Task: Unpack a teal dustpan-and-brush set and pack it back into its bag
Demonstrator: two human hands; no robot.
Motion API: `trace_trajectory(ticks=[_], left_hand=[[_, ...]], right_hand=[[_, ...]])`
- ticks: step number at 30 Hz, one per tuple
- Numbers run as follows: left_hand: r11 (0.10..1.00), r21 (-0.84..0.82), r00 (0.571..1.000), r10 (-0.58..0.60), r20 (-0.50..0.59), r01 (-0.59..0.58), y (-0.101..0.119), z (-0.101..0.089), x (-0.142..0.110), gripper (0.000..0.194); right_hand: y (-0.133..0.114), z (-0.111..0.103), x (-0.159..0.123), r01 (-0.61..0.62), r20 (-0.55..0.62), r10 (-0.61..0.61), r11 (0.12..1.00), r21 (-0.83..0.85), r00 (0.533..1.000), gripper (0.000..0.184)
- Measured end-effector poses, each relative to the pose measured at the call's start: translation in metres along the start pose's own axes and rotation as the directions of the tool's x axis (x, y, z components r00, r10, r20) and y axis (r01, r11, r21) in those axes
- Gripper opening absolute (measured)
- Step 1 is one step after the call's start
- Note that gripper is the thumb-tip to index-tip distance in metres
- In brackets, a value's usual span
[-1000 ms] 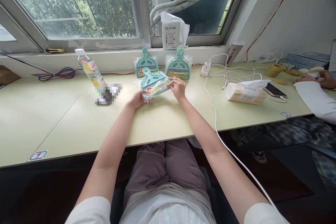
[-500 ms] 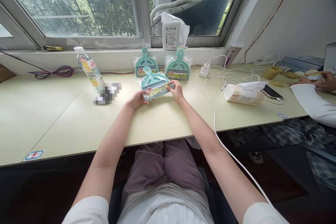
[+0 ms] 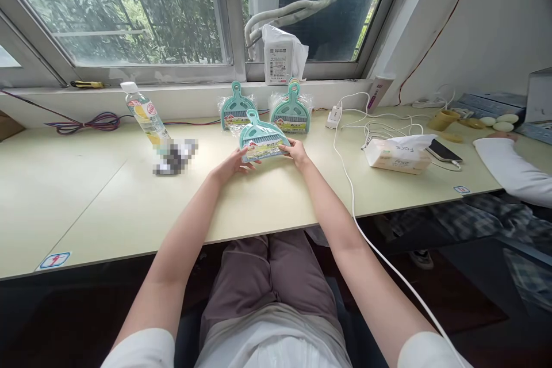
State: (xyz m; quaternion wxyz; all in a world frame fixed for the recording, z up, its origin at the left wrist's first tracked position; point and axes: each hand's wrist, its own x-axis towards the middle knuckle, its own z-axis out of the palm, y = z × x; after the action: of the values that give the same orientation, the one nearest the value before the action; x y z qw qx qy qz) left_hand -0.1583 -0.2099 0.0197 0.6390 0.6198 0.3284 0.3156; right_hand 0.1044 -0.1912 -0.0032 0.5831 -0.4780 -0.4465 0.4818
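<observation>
A teal mini dustpan and brush set [image 3: 264, 139] in clear plastic wrap, with a printed label along its lower edge, is held over the table with its handle pointing toward the window. My left hand [image 3: 235, 164] grips its lower left corner, thumb on the front. At the lower right corner, my right hand [image 3: 296, 150] pinches the label edge. Behind it, a wrapped teal dustpan set [image 3: 236, 109] leans upright by the wall. To the right of that stands a stack of similar sets [image 3: 291, 112], several handles overlapping.
A tilted drink bottle [image 3: 147, 115] stands left, beside a blurred patch. Right are a tissue pack [image 3: 399, 155], a phone [image 3: 444, 151] and tangled white cables. One white cable crosses the table edge by my right arm. A co-worker's sleeve [image 3: 511, 169] rests at far right.
Both my hands have shifted the dustpan and brush set slightly right and turned it more level. The co-worker's hands, earlier around a small object, have moved and are mostly hidden.
</observation>
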Motion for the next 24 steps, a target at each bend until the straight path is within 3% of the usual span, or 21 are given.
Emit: trace_trajectory(ticks=[5,8,12,16,20,24], left_hand=[[0.988,0.107,0.994,0.112,0.012,-0.112,0.0,0.007,-0.004,0.091],[0.976,0.2,0.979,0.117,-0.166,-0.083,-0.004,0.011,0.003,0.078],[0.939,0.342,0.875,0.193,-0.444,-0.033,-0.014,0.009,0.016,0.044],[0.756,0.649,0.792,0.347,-0.502,0.08,-0.018,0.002,0.021,0.02],[0.642,0.751,0.813,0.35,-0.465,0.153,-0.019,0.001,0.024,0.017],[0.602,0.783,0.833,0.344,-0.433,0.158,-0.022,0.0,0.037,0.023]], right_hand=[[-0.001,-0.003,0.004,0.046,-0.178,-0.052,0.998,-0.041,0.983,0.049],[0.0,-0.002,0.006,0.066,-0.179,-0.071,0.997,-0.035,0.981,0.053],[0.004,-0.001,0.008,0.111,-0.096,-0.117,0.992,-0.066,0.989,0.053],[0.007,-0.006,0.006,0.17,-0.082,-0.21,0.922,-0.347,0.974,0.036],[0.005,-0.01,-0.001,0.173,-0.104,-0.298,0.767,-0.617,0.949,0.016],[0.005,-0.014,-0.003,0.154,-0.131,-0.324,0.72,-0.677,0.937,0.01]])
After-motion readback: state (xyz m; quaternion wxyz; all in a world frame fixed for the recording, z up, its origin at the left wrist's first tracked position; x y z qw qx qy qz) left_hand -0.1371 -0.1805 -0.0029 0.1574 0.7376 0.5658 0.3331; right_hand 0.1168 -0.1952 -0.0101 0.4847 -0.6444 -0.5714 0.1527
